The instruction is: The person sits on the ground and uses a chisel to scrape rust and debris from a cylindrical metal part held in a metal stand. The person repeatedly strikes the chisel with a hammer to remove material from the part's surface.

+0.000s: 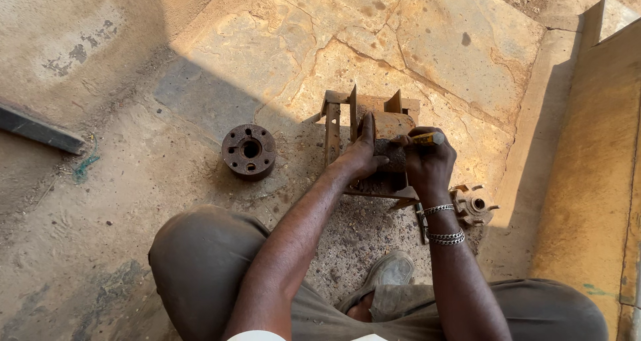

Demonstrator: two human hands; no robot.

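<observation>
Nearest of all, the person is squatting on the dusty ground, knees in grey trousers spreading left and right, with a worn grey shoe [389,271] showing between them. Both forearms are reaching away from the body toward a rusty metal bracket [369,131] that is sitting on the ground just beyond the shoe. The left hand [361,155] is lying flat against the bracket with its fingers stretched upward, pressing on the dark piece at the middle. The right hand [429,162], with two silver chain bracelets [444,223] circling its wrist, is closing around a yellow-tipped tool [426,138] and holding its tip against the same piece; the two hands are almost touching each other.

Just right of the right wrist, a small rusty hub with studs [473,205] is lying on the ground. Left of the bracket, well apart from the hands, a round rusty flange with bolt holes [249,150] is resting in shadow. Farther left, a dark flat bar [40,131] is lying at a slant. Beyond everything, cracked stone paving [414,41] is catching sunlight, and a concrete ledge [591,147] is rising along the right.
</observation>
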